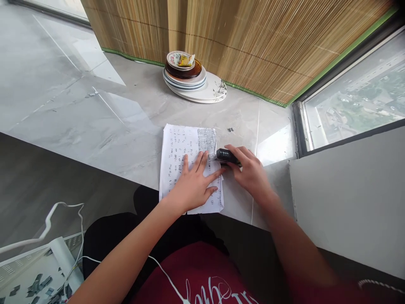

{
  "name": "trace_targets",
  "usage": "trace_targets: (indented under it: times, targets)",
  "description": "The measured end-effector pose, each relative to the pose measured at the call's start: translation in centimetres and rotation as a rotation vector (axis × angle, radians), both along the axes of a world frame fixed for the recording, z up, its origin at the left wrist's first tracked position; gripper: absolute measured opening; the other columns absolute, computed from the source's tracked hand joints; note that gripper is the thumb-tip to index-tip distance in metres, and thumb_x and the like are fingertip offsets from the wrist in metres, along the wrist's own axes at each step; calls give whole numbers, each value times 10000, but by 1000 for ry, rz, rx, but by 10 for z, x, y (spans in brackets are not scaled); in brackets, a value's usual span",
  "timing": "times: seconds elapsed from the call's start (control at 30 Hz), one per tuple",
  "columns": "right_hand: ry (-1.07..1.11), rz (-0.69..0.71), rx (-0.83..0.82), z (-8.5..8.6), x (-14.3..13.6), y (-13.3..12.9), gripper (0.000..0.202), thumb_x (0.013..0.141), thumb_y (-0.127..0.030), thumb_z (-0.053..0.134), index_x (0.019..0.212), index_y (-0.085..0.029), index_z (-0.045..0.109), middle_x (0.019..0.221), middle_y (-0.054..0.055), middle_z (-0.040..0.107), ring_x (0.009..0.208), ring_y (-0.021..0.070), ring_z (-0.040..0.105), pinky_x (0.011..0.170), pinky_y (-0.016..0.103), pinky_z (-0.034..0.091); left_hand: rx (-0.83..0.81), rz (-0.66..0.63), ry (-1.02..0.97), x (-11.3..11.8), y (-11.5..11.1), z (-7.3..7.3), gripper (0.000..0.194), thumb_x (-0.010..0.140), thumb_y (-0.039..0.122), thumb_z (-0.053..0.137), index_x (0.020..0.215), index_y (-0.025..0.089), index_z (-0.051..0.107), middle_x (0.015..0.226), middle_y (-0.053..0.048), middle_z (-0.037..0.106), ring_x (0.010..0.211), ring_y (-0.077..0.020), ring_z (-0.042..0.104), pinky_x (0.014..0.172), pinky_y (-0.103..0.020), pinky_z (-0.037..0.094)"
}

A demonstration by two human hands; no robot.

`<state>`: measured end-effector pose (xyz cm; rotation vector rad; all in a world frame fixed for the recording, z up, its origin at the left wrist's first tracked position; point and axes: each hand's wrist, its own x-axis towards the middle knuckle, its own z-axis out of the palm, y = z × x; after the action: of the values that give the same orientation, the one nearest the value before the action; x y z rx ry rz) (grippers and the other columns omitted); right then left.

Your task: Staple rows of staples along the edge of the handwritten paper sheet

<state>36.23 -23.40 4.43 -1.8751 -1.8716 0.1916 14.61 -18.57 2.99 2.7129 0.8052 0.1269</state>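
A stack of white paper sheets (167,169) covered in handwriting lies near the front edge of the tiled ledge. My left hand (195,181) rests flat on it with the fingers spread. At the right edge of the sheets my right hand (249,171) is closed around a black stapler (227,155). The front end of the stapler meets the paper's edge; whether the sheets are between its jaws I cannot tell. Just beyond the stapler lie small dark bits (230,129), too small to name.
Stacked plates (202,90), with a yellow wrapper (185,60) on top, stand at the back against a bamboo blind (202,29). A window (354,88) is at the right. At lower left, a white cable (49,223) hangs near a white basket (19,274) with grey scraps.
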Motion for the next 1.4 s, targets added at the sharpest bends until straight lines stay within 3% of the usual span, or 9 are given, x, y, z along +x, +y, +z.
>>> trace_targets:
  times: [0.17, 0.3, 0.47, 0.67, 0.83, 1.0, 1.13, 1.27, 1.4]
  targets:
    - [17, -331, 32, 2, 25, -9, 196, 878, -211, 624, 1055, -243, 701, 990, 75, 719, 874, 262, 646, 764, 382, 480, -11, 64, -135, -27, 0, 29, 634, 1101, 476, 565, 1685, 415, 327, 1806, -91, 144, 1663, -390, 118, 1278, -750, 229]
    - [-33, -552, 194, 15, 17, -7, 164, 875, -275, 665, 1024, -210, 685, 983, 113, 719, 830, 281, 636, 741, 417, 475, 41, 331, -332, -87, 33, 31, 423, 1134, 388, 452, 1526, 291, 578, 1681, -79, 432, 1540, -322, 431, 1253, -577, 421]
    - [242, -207, 141, 29, -57, 22, 214, 892, -258, 717, 1096, -215, 670, 1027, 81, 748, 859, 238, 683, 738, 368, 527, 188, 693, -254, -137, 94, -10, 437, 1076, 290, 424, 1419, 143, 651, 1566, -203, 526, 1479, -381, 482, 1248, -588, 398]
    - [167, -110, -1, 7, -116, 42, 100, 889, -199, 645, 983, -220, 619, 997, 54, 707, 835, 211, 661, 635, 300, 464, 224, 723, -150, -138, 100, -26, 463, 1093, 284, 354, 1460, 162, 609, 1612, -189, 488, 1543, -375, 403, 1278, -585, 332]
    - [190, -222, -34, -3, -75, 16, 122, 916, -326, 634, 975, -229, 589, 1005, 51, 675, 871, 235, 662, 659, 333, 511, 216, 703, -154, -141, 96, -25, 479, 1099, 289, 327, 1468, 150, 599, 1622, -195, 476, 1554, -377, 386, 1285, -579, 319]
    - [378, -205, -49, 6, -12, 9, 427, 940, -590, 649, 1151, -219, 647, 1284, 134, 641, 1028, 276, 705, 766, 406, 613, 229, 703, -158, -142, 99, -28, 464, 1094, 283, 346, 1466, 167, 596, 1623, -195, 483, 1551, -375, 389, 1273, -589, 334]
    - [173, -213, 180, -4, 17, 46, 374, 1039, -455, 492, 1253, -188, 642, 1485, 191, 579, 1368, 336, 592, 1105, 540, 527, 228, 700, -169, -142, 99, -28, 469, 1091, 279, 341, 1459, 159, 604, 1620, -199, 486, 1554, -380, 388, 1274, -592, 333]
    - [-125, -151, -132, -28, 10, 103, 542, 1056, -278, 372, 1537, -51, 474, 1719, 277, 331, 1623, 359, 316, 1306, 571, 289, 220, 713, -186, -141, 96, -28, 462, 1081, 264, 347, 1442, 164, 616, 1618, -195, 496, 1558, -373, 393, 1284, -580, 327]
    - [-245, -44, -275, -33, -36, 157, 636, 1082, -285, 287, 1625, 45, 326, 1753, 310, 193, 1663, 384, 182, 1328, 593, 195, 198, 717, -255, -140, 97, -30, 432, 1076, 258, 354, 1404, 178, 623, 1612, -185, 508, 1560, -372, 395, 1293, -585, 311]
